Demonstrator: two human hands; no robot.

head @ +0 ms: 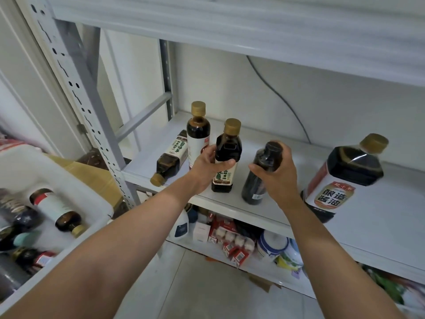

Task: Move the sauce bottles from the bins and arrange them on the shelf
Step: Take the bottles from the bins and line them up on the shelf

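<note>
On the white shelf point(379, 215), my left hand point(208, 168) grips a dark sauce bottle with a gold cap point(227, 148), upright near the front edge. My right hand point(279, 176) holds a dark bottle point(261, 178) by its upper part, tilted slightly, its base at the shelf. Behind the left hand stands a taller gold-capped bottle point(197, 130). Another bottle point(171, 157) lies on its side at the shelf's left end. A large soy sauce jug point(342, 178) stands to the right. The white bin point(69, 180) at lower left holds several bottles point(57, 209).
A perforated metal upright point(92, 116) frames the shelf's left side, with an upper shelf point(253, 38) overhead. The lower shelf holds packets, cans and a white jug point(181, 226). A cable point(282, 97) runs down the back wall. Tiled floor lies below.
</note>
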